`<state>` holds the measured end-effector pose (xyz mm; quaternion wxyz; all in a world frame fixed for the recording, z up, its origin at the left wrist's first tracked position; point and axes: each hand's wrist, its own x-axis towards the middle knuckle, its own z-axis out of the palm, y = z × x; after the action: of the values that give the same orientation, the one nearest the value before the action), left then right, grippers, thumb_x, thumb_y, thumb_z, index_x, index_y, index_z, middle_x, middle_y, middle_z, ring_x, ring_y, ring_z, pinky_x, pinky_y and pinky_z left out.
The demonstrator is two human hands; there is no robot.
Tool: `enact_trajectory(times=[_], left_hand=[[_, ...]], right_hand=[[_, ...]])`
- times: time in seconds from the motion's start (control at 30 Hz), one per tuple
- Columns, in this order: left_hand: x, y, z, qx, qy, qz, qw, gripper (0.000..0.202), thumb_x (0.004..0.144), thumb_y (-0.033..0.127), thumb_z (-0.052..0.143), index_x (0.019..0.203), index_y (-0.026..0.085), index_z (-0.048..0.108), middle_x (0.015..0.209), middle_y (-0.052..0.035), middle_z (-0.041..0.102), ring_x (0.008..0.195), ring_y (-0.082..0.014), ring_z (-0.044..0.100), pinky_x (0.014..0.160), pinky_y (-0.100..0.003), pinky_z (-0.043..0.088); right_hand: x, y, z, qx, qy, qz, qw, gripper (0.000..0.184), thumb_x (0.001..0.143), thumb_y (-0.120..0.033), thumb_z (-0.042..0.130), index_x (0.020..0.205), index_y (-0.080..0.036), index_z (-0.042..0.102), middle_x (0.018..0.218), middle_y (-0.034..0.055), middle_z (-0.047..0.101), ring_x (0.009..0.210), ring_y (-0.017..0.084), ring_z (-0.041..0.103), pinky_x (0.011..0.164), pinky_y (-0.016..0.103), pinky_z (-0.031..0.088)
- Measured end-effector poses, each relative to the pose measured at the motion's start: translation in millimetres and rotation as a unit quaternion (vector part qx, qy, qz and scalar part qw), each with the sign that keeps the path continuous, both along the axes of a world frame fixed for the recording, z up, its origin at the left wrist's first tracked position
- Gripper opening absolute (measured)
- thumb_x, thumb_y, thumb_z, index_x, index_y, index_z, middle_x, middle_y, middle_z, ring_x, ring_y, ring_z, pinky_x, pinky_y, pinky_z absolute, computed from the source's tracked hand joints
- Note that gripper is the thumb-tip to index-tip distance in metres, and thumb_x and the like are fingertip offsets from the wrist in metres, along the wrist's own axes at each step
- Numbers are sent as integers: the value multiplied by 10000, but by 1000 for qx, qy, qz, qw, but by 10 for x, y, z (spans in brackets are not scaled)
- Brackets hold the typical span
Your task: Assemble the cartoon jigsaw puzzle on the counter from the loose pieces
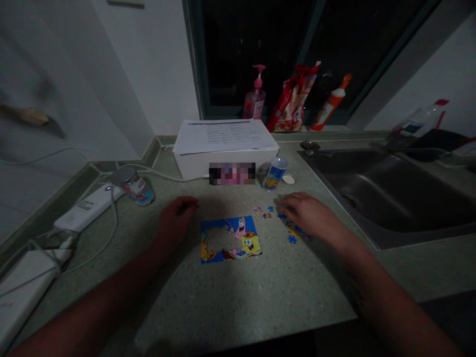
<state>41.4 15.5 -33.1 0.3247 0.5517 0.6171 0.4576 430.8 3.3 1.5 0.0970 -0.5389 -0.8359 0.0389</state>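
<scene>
A partly assembled jigsaw puzzle [251,243] lies flat on the counter, its frame mostly joined around a bare gap at the centre left. It shows a yellow sponge character and a pink starfish on blue. My left hand [176,213] rests just left of the puzzle, fingers curled in, with nothing visible in them. To the right, my right hand [307,213] hovers low over loose puzzle pieces [292,239], partly covering them. Its fingers are bent and drawn together; whatever they may hold is hidden. More loose pieces [267,215] lie between that hand and the puzzle.
Behind stand a blue tin [275,173], its round lid [288,179] and a white box [226,156] with papers on top. A lidded jar [134,186], cables and a power strip [87,208] occupy the left. A metal sink [390,193] is at right; bottles line the windowsill.
</scene>
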Motion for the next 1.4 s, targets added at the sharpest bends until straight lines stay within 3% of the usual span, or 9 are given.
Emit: enact_trajectory(times=[0.4, 0.83, 1.4], left_hand=[[15, 16, -6, -10, 4, 0, 1000, 238, 758, 416, 665, 910, 246, 734, 949, -58, 825, 974, -293, 762, 986, -453, 569], [1, 15, -29, -5, -3, -7, 1000, 260, 762, 443, 684, 915, 239, 736, 966, -70, 820, 987, -299, 754, 995, -468, 555], [-3, 15, -26, -2, 11, -9, 1000, 237, 774, 426, 663, 913, 252, 743, 959, -65, 824, 978, -300, 761, 990, -467, 569]], right_hand=[[-9, 3, -35, -31, -36, -10, 999, 322, 1018, -196, 579, 1242, -192, 810, 1284, 142, 800, 1196, 340, 743, 1076, 510, 577], [28, 22, -97, -11, -3, 4, 1000, 281, 995, -206, 614, 1171, -258, 827, 1200, 113, 816, 1122, 336, 757, 1026, 526, 593], [-121, -30, -18, 3, -52, -27, 998, 268, 1024, -207, 592, 1170, -196, 817, 1184, 155, 810, 1113, 362, 749, 1014, 543, 593]])
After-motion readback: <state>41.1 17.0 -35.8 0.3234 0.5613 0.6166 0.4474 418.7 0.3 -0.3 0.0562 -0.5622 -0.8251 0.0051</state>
